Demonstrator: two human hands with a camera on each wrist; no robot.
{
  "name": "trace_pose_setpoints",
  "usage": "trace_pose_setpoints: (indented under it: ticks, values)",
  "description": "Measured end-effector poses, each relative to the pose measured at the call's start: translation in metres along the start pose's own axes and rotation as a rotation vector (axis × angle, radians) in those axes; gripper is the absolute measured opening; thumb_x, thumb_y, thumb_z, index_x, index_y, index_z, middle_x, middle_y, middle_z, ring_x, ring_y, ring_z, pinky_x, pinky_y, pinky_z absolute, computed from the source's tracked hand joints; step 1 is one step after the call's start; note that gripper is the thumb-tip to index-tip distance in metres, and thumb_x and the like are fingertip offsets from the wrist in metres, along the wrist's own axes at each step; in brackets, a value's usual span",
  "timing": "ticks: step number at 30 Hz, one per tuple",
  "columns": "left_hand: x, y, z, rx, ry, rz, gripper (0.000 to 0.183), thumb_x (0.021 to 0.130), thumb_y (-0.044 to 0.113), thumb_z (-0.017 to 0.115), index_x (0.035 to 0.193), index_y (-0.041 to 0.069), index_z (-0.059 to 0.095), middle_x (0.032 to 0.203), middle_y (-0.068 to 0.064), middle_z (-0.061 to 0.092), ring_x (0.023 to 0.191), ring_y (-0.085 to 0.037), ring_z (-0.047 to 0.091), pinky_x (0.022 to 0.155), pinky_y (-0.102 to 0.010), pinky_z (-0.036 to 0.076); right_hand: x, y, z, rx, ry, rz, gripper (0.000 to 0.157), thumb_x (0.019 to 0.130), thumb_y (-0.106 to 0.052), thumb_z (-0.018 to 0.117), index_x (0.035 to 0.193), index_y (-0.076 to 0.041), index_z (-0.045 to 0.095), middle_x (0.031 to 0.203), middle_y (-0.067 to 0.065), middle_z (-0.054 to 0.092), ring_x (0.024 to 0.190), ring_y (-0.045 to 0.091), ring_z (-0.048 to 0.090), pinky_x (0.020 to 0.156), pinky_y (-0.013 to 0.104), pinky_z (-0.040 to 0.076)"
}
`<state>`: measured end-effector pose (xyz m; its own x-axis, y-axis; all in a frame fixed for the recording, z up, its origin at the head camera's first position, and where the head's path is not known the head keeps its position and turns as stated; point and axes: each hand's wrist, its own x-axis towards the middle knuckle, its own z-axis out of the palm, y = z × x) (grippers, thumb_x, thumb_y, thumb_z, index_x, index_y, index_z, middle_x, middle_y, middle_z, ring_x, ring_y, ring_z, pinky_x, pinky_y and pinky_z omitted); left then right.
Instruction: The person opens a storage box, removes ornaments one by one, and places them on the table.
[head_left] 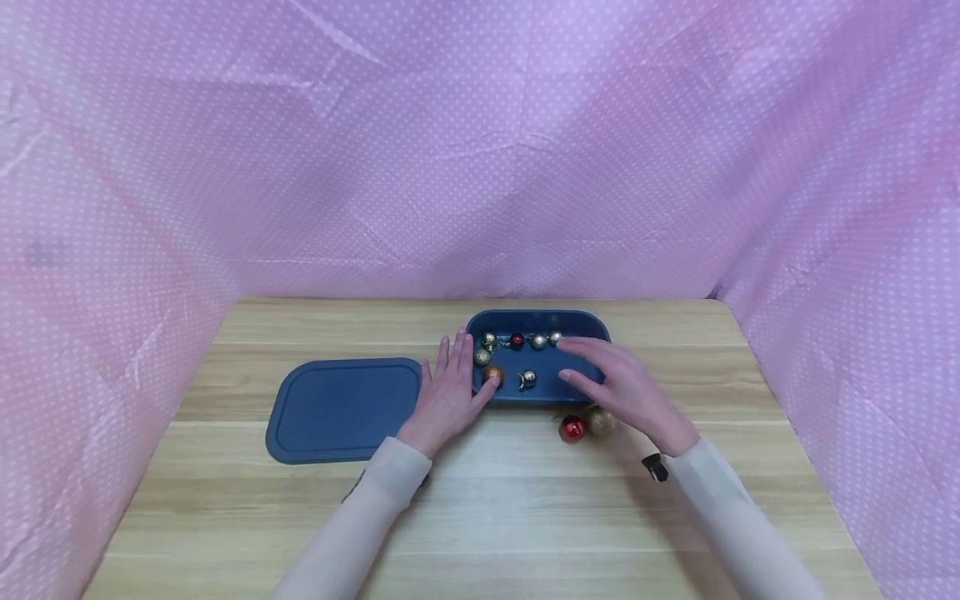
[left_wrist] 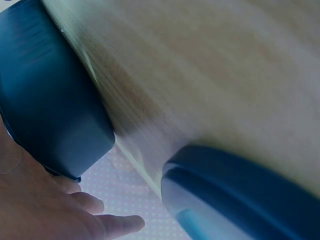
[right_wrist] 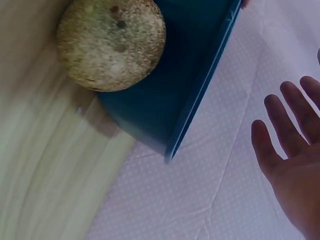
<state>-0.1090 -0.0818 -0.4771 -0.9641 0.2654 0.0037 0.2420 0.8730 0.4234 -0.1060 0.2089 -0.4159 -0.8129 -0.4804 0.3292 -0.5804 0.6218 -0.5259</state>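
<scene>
A dark blue box (head_left: 540,398) holds several small bauble ornaments: a dark red bauble (head_left: 517,340), an orange bauble (head_left: 492,374), a shiny silver-gold bauble (head_left: 528,378) and a few gold ones along the back and left. My left hand (head_left: 447,393) rests on the box's left end, fingers extended along the rim and thumb over the orange bauble. Above the box's right part hovers my right hand (head_left: 622,383), its fingers spread and holding nothing. Below that hand, against the box's front side, lie a red bauble (head_left: 572,429) and a glittery gold bauble (right_wrist: 111,44).
A dark blue lid (head_left: 345,410) lies flat on the wooden table (head_left: 510,517), left of the box and close beside my left hand. Pink dotted cloth (head_left: 480,167) hangs behind the table and along both sides.
</scene>
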Motion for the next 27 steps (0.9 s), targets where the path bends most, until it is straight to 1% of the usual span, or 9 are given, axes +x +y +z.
trace_pose_setpoints:
  ticks: [4, 8, 11, 15, 19, 23, 27]
  values:
    - [0.000, 0.000, 0.001, 0.009, -0.008, -0.011, 0.091, 0.105, 0.064, 0.040, 0.167, 0.007, 0.008, 0.175, -0.009, 0.002, 0.159, -0.036, 0.003, 0.118, -0.071, 0.014, 0.011, -0.001, 0.003, 0.004, -0.081, -0.012, 0.048, 0.098, -0.028, 0.074, 0.142, -0.011, 0.064, 0.145, 0.011, 0.061, 0.137, 0.032, 0.055, 0.110, 0.055, 0.043]
    - [0.000, 0.000, 0.001, 0.011, -0.009, -0.014, 0.090, 0.105, 0.064, 0.041, 0.167, 0.006, 0.009, 0.175, -0.009, 0.002, 0.159, -0.036, 0.003, 0.118, -0.071, 0.014, 0.020, -0.002, 0.005, -0.001, -0.170, -0.012, 0.053, 0.100, -0.033, 0.071, 0.147, -0.011, 0.060, 0.151, 0.012, 0.056, 0.142, 0.034, 0.048, 0.113, 0.058, 0.039]
    - [0.000, 0.000, 0.002, 0.001, -0.001, -0.011, 0.091, 0.104, 0.063, 0.043, 0.167, 0.005, 0.011, 0.174, -0.010, 0.004, 0.159, -0.037, 0.004, 0.118, -0.072, 0.015, 0.026, -0.002, 0.005, -0.010, -0.221, -0.010, 0.056, 0.100, -0.036, 0.070, 0.148, -0.010, 0.059, 0.154, 0.010, 0.054, 0.146, 0.034, 0.044, 0.116, 0.057, 0.036]
    - [0.001, 0.000, 0.002, 0.002, -0.008, -0.010, 0.091, 0.104, 0.064, 0.042, 0.167, 0.006, 0.010, 0.174, -0.010, 0.004, 0.159, -0.037, 0.004, 0.118, -0.072, 0.015, 0.033, -0.002, 0.005, -0.027, -0.277, -0.009, 0.059, 0.100, -0.039, 0.070, 0.149, -0.008, 0.057, 0.156, 0.008, 0.052, 0.149, 0.035, 0.038, 0.118, 0.058, 0.032]
    - [0.001, 0.001, 0.002, 0.007, -0.015, -0.017, 0.090, 0.104, 0.064, 0.041, 0.167, 0.006, 0.010, 0.175, -0.009, 0.003, 0.159, -0.036, 0.003, 0.118, -0.071, 0.015, 0.039, -0.002, 0.007, -0.044, -0.327, -0.011, 0.063, 0.099, -0.041, 0.070, 0.152, -0.010, 0.054, 0.159, 0.007, 0.048, 0.151, 0.036, 0.035, 0.118, 0.060, 0.030]
    - [0.001, 0.001, 0.002, 0.010, -0.013, -0.024, 0.090, 0.104, 0.064, 0.041, 0.167, 0.006, 0.011, 0.175, -0.008, 0.003, 0.159, -0.035, 0.003, 0.118, -0.071, 0.015, 0.044, 0.000, 0.011, -0.057, -0.379, -0.007, 0.065, 0.099, -0.040, 0.070, 0.155, -0.013, 0.051, 0.161, 0.007, 0.044, 0.152, 0.036, 0.033, 0.119, 0.058, 0.029]
    - [0.001, 0.001, 0.001, 0.010, -0.015, -0.030, 0.090, 0.104, 0.063, 0.042, 0.167, 0.007, 0.010, 0.175, -0.008, 0.003, 0.159, -0.034, 0.002, 0.118, -0.071, 0.015, 0.046, 0.003, 0.016, -0.082, -0.432, 0.004, 0.066, 0.099, -0.040, 0.070, 0.156, -0.013, 0.049, 0.162, 0.009, 0.043, 0.153, 0.037, 0.031, 0.119, 0.060, 0.029]
